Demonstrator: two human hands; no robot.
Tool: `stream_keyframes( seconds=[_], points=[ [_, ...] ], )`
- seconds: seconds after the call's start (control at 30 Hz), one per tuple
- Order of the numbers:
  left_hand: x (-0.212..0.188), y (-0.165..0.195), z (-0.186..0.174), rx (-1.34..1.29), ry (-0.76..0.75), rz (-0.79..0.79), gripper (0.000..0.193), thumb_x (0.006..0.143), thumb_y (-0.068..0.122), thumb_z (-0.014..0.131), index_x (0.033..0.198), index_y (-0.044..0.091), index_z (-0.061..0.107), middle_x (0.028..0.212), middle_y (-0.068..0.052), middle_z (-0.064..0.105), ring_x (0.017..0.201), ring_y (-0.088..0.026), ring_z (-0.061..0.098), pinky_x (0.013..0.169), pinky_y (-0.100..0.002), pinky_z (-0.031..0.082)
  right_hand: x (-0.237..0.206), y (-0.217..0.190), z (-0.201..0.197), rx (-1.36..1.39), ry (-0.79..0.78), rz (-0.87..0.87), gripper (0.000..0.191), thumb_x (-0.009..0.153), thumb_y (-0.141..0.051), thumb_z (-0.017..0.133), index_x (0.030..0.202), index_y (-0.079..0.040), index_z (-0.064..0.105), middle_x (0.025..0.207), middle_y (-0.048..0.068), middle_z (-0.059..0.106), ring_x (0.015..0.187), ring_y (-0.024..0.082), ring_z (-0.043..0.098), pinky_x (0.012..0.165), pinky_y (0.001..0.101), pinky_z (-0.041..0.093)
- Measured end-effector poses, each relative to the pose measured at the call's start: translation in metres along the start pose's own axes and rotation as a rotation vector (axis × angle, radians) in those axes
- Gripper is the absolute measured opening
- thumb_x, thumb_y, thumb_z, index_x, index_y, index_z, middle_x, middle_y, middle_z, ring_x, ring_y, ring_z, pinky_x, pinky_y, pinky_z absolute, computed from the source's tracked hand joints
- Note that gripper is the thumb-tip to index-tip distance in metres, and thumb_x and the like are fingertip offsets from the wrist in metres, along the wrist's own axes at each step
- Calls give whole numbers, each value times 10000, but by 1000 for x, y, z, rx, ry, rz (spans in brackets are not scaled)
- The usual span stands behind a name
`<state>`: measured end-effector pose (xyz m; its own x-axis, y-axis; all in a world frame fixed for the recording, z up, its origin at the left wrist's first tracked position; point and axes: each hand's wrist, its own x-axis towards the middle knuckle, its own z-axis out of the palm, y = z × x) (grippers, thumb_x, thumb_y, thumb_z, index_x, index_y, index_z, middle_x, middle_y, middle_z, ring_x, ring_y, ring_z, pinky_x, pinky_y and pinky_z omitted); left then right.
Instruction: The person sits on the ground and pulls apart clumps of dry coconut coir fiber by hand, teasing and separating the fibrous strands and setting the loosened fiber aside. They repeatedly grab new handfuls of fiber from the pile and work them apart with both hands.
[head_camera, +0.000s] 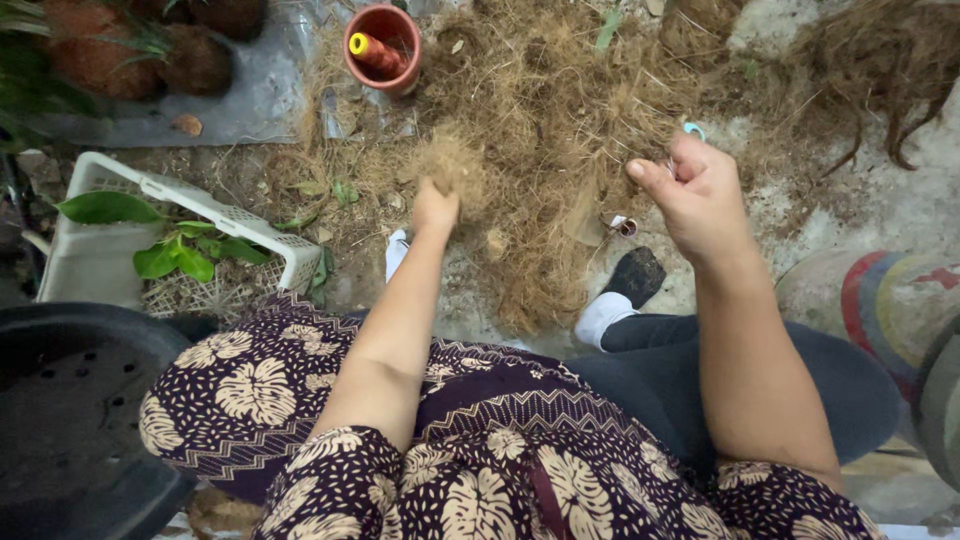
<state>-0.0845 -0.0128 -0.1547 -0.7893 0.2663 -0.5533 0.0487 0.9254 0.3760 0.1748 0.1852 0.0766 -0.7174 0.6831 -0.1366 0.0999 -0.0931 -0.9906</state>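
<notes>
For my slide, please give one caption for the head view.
Left hand grips a coconut fibre clump; right hand holds blue-handled scissors.

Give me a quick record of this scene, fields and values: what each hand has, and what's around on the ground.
Left hand: grips a clump of brown fibre
Right hand: closed on a thing with a light blue loop, kind unclear
Ground: loose fibre pile
Ahead: terracotta pot holding a thread spool
Left side: white basket with green leaves; black pot

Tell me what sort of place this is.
Probably an outdoor gardening or potting spot: a heap of coconut fibre on bare concrete ground, a terracotta pot, and a white basket with green leaves.
</notes>
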Motion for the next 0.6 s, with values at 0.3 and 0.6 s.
stream_keyframes(
  seconds=[0.3,0.6],
  points=[
    [-20,17,3,466,49,418,1158,681,420,822,1662,269,224,1609,-227,297,1421,-429,409,1021,-655,411,7,6,6,-113,27,34,283,968,-160,784,844,-108,535,736,-122,407,648,10,324,546,236,246],
    [13,29,-46,-462,-281,282,560,850,311,802,1343,106,634,1280,-123,741,1122,-200,718,1008,-361,551,11,15,7,-126,2,62,266,938,-162,785,846,-131,538,729,-115,405,649,14,330,546,243,259]
  ],
)
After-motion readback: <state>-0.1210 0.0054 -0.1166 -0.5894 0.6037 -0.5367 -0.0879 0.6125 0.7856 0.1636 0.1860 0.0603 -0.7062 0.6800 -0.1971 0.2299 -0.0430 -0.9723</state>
